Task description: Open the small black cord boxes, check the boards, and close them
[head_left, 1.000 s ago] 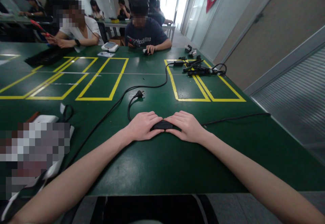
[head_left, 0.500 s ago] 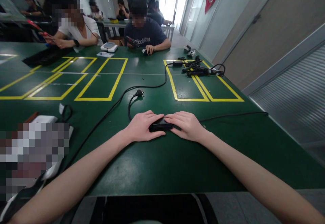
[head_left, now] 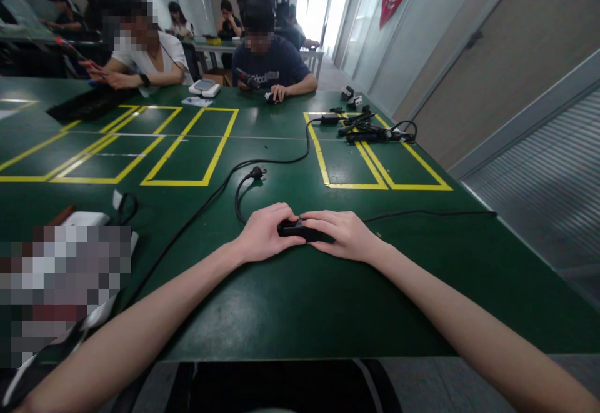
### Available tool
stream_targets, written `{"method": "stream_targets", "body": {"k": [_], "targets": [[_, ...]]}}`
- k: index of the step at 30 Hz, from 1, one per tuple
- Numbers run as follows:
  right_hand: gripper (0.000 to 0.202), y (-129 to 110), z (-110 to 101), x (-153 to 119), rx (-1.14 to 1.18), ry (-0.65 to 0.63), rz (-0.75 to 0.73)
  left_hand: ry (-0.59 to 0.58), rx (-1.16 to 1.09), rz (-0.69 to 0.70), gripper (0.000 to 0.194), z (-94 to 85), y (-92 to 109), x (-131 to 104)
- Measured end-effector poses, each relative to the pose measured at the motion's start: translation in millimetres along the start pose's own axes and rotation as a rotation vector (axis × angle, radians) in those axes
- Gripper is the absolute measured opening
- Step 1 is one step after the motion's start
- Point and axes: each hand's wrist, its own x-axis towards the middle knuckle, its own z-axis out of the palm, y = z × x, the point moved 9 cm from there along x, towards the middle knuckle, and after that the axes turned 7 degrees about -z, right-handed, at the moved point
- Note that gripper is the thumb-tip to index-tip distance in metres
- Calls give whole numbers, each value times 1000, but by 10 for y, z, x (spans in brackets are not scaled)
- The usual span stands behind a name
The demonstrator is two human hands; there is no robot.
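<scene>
A black power adapter brick (head_left: 296, 230) lies on the green table (head_left: 290, 300) in front of me, mostly covered by my hands. My left hand (head_left: 265, 233) grips its left end and my right hand (head_left: 343, 234) covers its right end. Its left end looks slightly raised. A black cord runs from under my left hand in a loop to a plug (head_left: 257, 173). Another thin cable (head_left: 431, 213) leaves to the right from under my right hand.
Yellow tape rectangles (head_left: 192, 144) mark the table. A tangle of black cables and adapters (head_left: 370, 129) lies at the far right. A white device and strap (head_left: 89, 218) sit at my left. Two people (head_left: 276, 66) sit across the table, others behind.
Both hands have closed in over the adapter, which has tilted and turned a little between them. The view has shifted slightly.
</scene>
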Motion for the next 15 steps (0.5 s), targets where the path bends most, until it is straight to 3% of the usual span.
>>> {"method": "stream_targets", "body": {"k": [3,8,15], "targets": [[34,30,-22,27,157,46,66,3,59,75,29,15,57,-17],[17,139,-49,35,244,81,231,35,143,122,35,13,66,-35],[23,92,-33,44,140,30,167,-18,157,33,33,10,-25,-6]]}}
